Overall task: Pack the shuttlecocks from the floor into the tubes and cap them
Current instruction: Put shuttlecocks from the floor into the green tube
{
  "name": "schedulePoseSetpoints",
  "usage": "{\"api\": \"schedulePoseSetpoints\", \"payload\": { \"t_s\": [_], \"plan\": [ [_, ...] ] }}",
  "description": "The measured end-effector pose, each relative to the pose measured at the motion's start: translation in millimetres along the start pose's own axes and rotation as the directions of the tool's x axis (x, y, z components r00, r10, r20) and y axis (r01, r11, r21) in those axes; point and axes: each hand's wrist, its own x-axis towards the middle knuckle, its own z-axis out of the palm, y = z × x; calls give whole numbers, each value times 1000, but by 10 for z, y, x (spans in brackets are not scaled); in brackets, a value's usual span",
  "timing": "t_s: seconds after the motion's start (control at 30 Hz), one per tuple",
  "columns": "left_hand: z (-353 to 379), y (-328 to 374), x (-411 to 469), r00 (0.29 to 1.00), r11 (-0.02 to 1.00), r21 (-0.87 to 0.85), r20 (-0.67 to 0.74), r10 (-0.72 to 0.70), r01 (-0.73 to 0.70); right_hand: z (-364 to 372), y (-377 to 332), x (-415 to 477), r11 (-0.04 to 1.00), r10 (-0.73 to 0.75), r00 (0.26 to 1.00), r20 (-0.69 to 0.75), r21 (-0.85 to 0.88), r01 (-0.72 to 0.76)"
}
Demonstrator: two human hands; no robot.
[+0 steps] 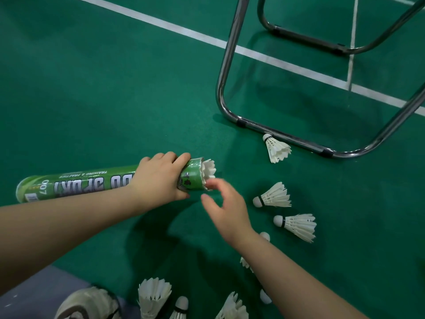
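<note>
The left hand (161,178) is holding its grip clenched around the green tube (96,184), close behind the tube's open mouth, and is keeping the tube roughly level above the green floor (115,88). The right hand (224,207) is hovering just beside that mouth with its grip released and nothing in it, the fingertips (212,184) almost touching the rim.

White feathers of a loaded shuttlecock (208,169) are sticking out past the tube's mouth, so the tube is looking nearly full, though how many are stacked inside cannot be told. No cap is showing.

To do this step well, the top shuttlecock is probably needing a gentle push on its feather rim, straight along the tube's axis, so the feathers are nesting rather than bending.

Loose shuttlecocks are lying on the floor right of the tube's mouth: one (273,196) near it, another (296,225) further right, and one (276,148) against the metal chair frame (287,134). More (154,295) are lying below the tube, near a shoe (87,302).
</note>
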Motion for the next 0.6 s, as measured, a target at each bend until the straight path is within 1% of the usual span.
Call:
{"api": "schedulePoseSetpoints", "payload": {
  "t_s": [0.03,0.07,0.1,0.13,0.17,0.2,0.27,0.3,0.33,0.37,0.4,0.43,0.47,0.5,0.53,0.57,0.6],
  "plan": [
    [1,15,5,1000,1000,5,0,5,-5,23,-4,14,1000,17,995,102,6,-17],
    [1,37,10,1000,1000,5,-3,10,-10,40,-20,44,997,45,980,194,57,-57],
    [4,56,17,1000,1000,1,-5,14,-14,38,-57,90,979,82,959,270,160,-129],
    [8,68,25,1000,1000,-8,-14,21,-22,24,-89,156,934,125,932,341,277,-226],
    [17,74,31,998,999,-12,-35,45,-46,-6,-107,228,879,156,896,415,355,-318],
    [40,77,36,994,996,-4,-71,87,-88,-52,-118,291,843,162,854,494,380,-380],
    [69,105,44,970,985,16,-171,170,-170,-134,-96,385,862,151,772,617,300,-408],
    [74,127,55,962,980,14,-193,195,-196,-160,-83,413,882,150,749,646,254,-396],
    [75,151,74,958,976,11,-193,214,-216,-180,-74,442,889,163,744,648,231,-396],
    [66,173,107,958,975,12,-184,222,-223,-208,-63,478,874,172,767,619,263,-408],
    [38,194,159,963,976,20,-163,215,-215,-246,-38,517,854,161,821,548,340,-394],
    [-7,210,222,973,982,23,-131,190,-189,-296,-14,556,851,148,897,417,409,-330],
    [-65,226,289,982,988,14,-107,155,-154,-359,24,602,867,153,958,243,432,-248],
    [-117,233,351,989,993,-10,-93,116,-118,-445,84,661,881,207,976,61,422,-213],
    [-157,237,401,992,996,-35,-94,84,-87,-541,144,717,884,296,950,-98,405,-234],
    [-188,239,436,993,997,-47,-99,61,-66,-630,209,766,885,374,903,-211,372,-279],
    [-208,241,459,994,997,-52,-100,49,-55,-715,284,814,884,425,864,-269,329,-332]
  ]
}}
